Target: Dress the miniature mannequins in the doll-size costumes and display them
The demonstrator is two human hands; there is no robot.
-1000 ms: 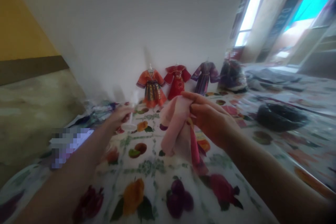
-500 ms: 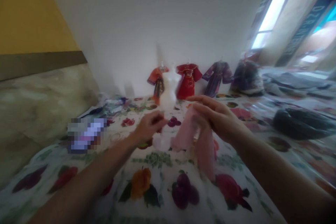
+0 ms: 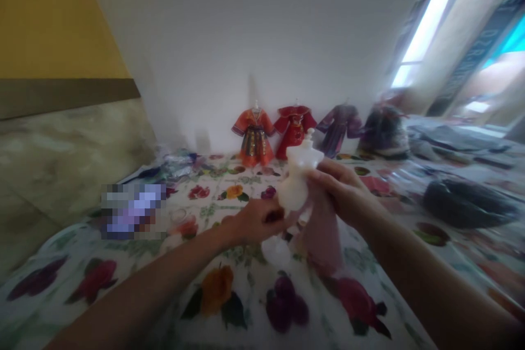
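My left hand (image 3: 256, 220) is closed around the thin stem of a small white mannequin stand (image 3: 299, 175), just under its torso; the round base hangs below the hand. My right hand (image 3: 342, 188) is closed on a pink doll garment (image 3: 322, 232), which it holds right against the mannequin's torso. The cloth hangs down from my fingers over the fruit-print tablecloth (image 3: 229, 295). Both hands are raised above the table, near its middle.
Along the white wall stand several dressed mini mannequins: an orange dress (image 3: 254, 136), a red one (image 3: 294, 128), a purple one (image 3: 338, 126) and a dark one (image 3: 383, 131). A dark bundle (image 3: 467, 205) lies at the right. Loose cloths (image 3: 176, 161) lie at the back left.
My left hand picked the white mannequin up from the table at the left and carried it right, to the pink garment. The right hand now holds the cloth against its torso.
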